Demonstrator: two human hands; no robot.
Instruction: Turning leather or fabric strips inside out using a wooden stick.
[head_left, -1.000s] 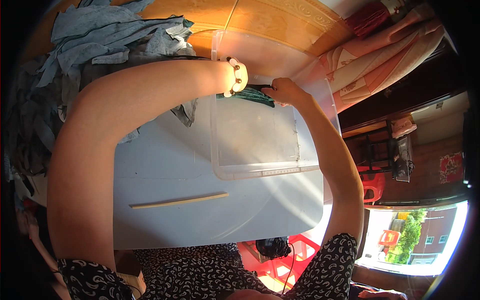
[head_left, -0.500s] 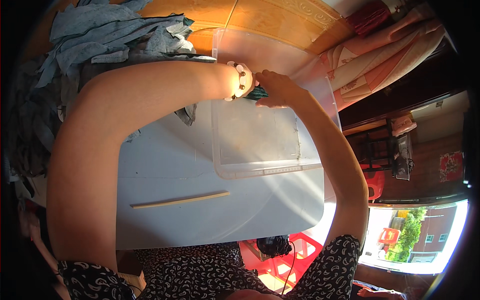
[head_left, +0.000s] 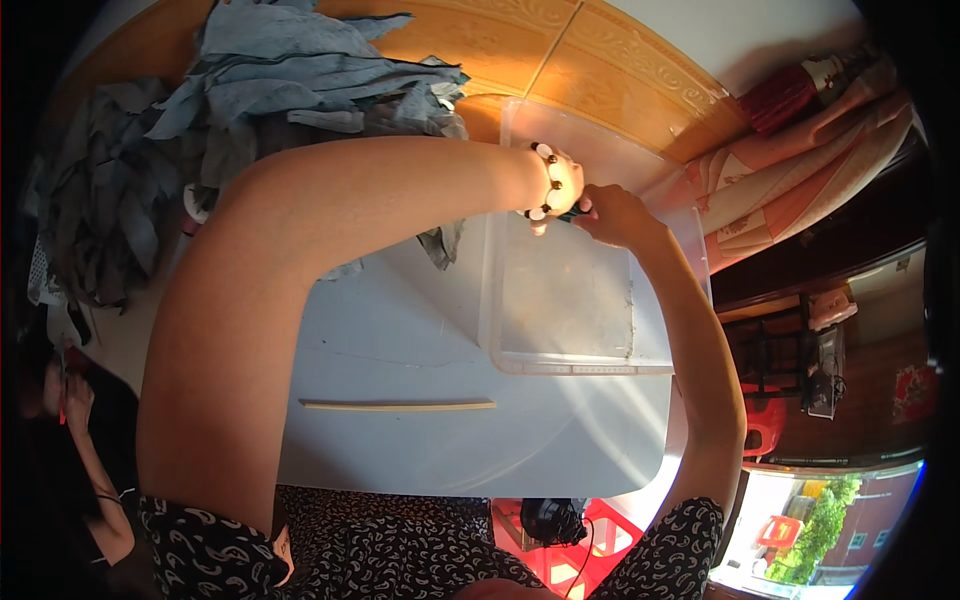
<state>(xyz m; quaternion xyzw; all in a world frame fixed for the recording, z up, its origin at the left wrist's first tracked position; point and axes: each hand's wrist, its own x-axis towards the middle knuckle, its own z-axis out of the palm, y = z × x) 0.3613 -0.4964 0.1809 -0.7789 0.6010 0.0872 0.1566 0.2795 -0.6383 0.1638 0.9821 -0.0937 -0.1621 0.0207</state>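
Over the far part of a clear plastic bin (head_left: 497, 300), both of my hands meet. My left hand (head_left: 568, 180), with a beaded bracelet at its wrist, is mostly hidden by its own wrist, so its fingers do not show. My right hand (head_left: 615, 215) has its fingers and thumb closed at the edge of a small dark green piece (head_left: 575, 211), perhaps cloth, of which only a sliver shows between the hands. Closer to me, a thin pale wooden stick (head_left: 400, 405) lies across the light blue tabletop (head_left: 400, 450).
Grey cloth strips (head_left: 290, 75) pile up at the far left, some hanging near my left arm. A pink patterned cloth (head_left: 770, 200) lies right of the bin. A red stool (head_left: 610, 530) stands below the table's edge. Another person's hand (head_left: 75, 400) shows at far left.
My right hand's thumb and fingers have closed on the dark green piece, and the hands have come closer together. The whole view has shifted, so the table and bin sit further right.
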